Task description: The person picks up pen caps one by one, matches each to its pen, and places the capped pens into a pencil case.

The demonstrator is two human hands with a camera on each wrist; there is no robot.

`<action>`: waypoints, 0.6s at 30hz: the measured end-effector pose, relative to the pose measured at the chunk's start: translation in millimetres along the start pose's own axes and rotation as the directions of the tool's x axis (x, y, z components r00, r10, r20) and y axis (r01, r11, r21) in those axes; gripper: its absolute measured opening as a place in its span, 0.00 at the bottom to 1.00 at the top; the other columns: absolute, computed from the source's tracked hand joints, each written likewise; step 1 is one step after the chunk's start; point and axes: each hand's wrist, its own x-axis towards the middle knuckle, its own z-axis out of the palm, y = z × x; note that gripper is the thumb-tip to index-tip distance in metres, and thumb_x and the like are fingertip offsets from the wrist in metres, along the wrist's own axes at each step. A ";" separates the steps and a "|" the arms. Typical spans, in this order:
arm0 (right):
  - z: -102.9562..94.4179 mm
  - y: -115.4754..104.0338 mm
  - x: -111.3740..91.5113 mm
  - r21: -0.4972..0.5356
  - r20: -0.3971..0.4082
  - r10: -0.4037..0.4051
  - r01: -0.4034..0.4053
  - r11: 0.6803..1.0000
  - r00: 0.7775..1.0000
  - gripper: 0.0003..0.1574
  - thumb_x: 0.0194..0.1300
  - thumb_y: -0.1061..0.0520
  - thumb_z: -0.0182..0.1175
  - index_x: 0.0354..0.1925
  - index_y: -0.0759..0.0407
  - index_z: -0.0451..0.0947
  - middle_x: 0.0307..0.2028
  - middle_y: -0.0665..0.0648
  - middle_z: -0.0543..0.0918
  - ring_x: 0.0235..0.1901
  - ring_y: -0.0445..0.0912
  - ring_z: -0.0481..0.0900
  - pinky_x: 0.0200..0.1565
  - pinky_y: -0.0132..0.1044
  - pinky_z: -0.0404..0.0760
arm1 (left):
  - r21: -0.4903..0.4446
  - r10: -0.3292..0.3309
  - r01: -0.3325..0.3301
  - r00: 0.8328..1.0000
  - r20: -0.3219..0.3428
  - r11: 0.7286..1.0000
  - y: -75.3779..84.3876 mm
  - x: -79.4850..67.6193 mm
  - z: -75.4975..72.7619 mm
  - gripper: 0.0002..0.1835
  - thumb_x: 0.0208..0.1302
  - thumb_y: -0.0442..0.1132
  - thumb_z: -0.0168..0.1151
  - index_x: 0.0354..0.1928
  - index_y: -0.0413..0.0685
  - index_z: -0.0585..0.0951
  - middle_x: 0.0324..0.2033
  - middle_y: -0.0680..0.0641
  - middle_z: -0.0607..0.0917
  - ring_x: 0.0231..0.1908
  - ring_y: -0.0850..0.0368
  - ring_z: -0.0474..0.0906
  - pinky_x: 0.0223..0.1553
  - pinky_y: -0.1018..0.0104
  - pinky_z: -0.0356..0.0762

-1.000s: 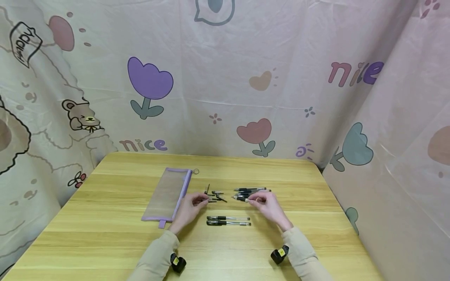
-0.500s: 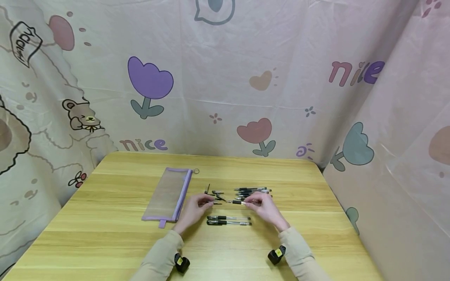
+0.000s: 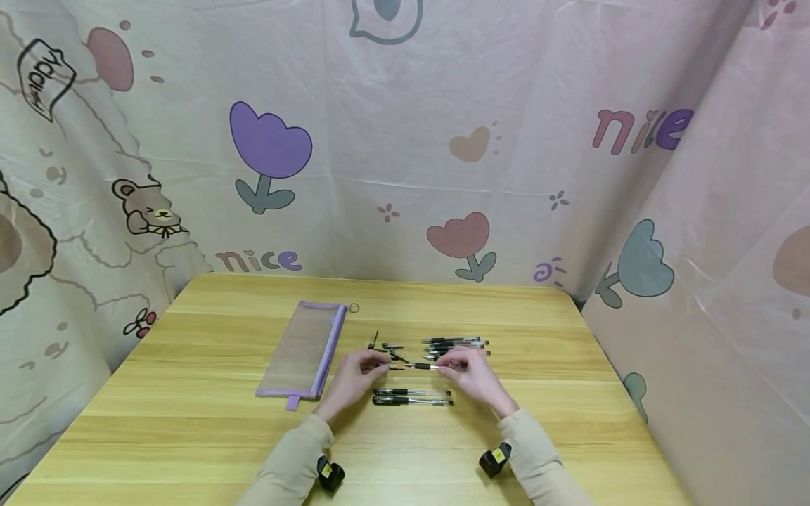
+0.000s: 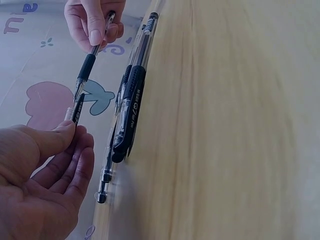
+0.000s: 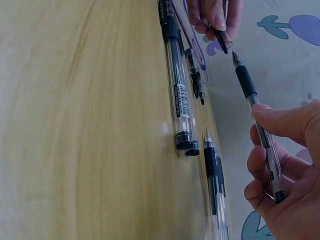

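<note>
Pinching a black pen cap [image 4: 77,109] between thumb and fingertips, the left hand [image 3: 351,377] meets the right hand [image 3: 471,374] at the middle of the head view, above the wooden table [image 3: 190,436]. The right hand grips an uncapped gel pen [image 5: 260,132] by its clear barrel. Only the wrist views show the small gap between tip and cap. Two capped pens [image 3: 411,397] lie just below the hands; a purple mesh pouch [image 3: 304,349] lies to the left.
</note>
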 end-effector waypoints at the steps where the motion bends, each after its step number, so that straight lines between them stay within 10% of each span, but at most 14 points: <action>1: 0.1 -0.2 0.1 0.003 0.002 -0.001 0.001 1.000 1.000 0.09 0.59 0.64 0.70 0.40 0.55 0.89 0.37 0.52 0.88 0.38 0.41 0.81 0.42 0.28 0.78 | -0.002 -0.004 0.004 1.000 0.002 1.000 -0.2 0.1 0.3 0.08 0.62 0.30 0.67 0.43 0.41 0.87 0.39 0.43 0.90 0.37 0.55 0.86 0.42 0.71 0.83; 18: 1.5 -0.2 0.0 0.022 0.019 -0.027 0.026 0.999 0.999 0.07 0.61 0.61 0.69 0.40 0.56 0.89 0.37 0.51 0.87 0.37 0.38 0.80 0.41 0.27 0.78 | -0.025 -0.022 0.023 0.999 0.040 0.999 4.1 1.1 1.8 0.07 0.63 0.31 0.67 0.43 0.42 0.87 0.39 0.44 0.90 0.36 0.57 0.85 0.40 0.74 0.81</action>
